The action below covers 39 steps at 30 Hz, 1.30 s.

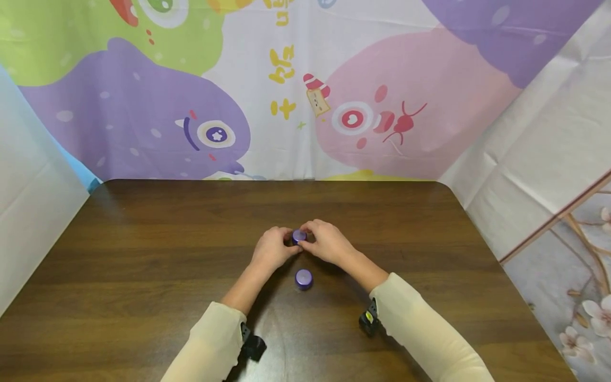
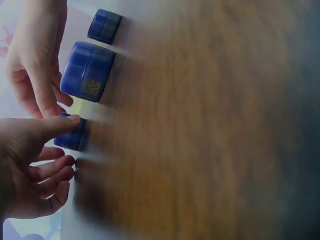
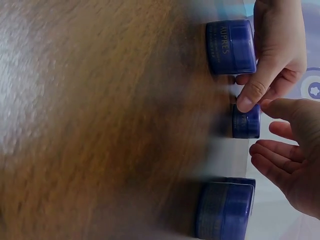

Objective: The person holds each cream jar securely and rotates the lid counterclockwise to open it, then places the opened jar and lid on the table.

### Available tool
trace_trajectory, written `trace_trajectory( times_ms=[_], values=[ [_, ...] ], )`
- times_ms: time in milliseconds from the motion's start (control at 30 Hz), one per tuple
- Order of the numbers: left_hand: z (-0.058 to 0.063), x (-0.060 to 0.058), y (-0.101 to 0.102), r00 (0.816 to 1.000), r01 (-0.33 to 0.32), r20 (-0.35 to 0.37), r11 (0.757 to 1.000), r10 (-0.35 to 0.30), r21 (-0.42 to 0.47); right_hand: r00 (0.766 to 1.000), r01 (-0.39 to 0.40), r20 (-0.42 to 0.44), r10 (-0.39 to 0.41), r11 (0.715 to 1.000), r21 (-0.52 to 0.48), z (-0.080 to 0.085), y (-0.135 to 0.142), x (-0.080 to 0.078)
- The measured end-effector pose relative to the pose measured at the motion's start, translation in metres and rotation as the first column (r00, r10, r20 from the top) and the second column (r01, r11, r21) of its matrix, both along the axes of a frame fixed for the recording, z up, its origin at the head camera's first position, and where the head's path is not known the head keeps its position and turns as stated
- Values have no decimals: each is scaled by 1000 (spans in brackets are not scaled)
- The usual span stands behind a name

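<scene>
A small purple-blue jar (image 1: 299, 236) with a lighter lid stands on the table between the two hands. My left hand (image 1: 273, 248) holds it from the left, its thumb on the jar's near side. From the right, my right hand (image 1: 329, 243) pinches it with thumb and index finger at the lid. In both wrist views the same jar (image 3: 246, 122) partly disappears behind fingertips. Nearer to me stands a second purple jar (image 1: 303, 279), apart from both hands. Another blue jar (image 2: 105, 26) shows in the left wrist view, but is hidden in the head view.
The brown wooden table (image 1: 143, 297) ends at a cartoon-print curtain (image 1: 286, 143) behind it. White cloth hangs at both sides, with a flowered panel (image 1: 587, 297) at the right. Each sleeve carries a black wrist camera (image 1: 254, 347).
</scene>
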<state>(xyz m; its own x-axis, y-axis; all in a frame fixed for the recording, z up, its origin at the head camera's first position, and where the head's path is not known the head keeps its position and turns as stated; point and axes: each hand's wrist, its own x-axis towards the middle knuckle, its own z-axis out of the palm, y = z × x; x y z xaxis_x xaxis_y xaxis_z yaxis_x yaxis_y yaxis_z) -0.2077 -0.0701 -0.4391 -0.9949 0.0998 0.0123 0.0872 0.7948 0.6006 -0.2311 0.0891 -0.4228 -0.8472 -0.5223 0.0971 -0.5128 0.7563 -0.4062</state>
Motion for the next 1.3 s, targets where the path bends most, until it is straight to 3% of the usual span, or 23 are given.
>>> trace_trajectory(
  times_ms=[567, 833, 1300],
  values=[
    [-4, -5, 5, 999, 3, -36, 997, -6, -82, 998, 16, 55, -19, 998, 53, -2, -10, -7],
    [-6, -4, 7, 999, 2, -38, 997, -5, -79, 997, 15, 69, -20, 998, 68, -4, -10, -9],
    [0, -2, 4, 998, 10, -55, 1000, -10, -3, 983, 94, 172, -69, 985, -142, 2, -7, -8]
  ],
)
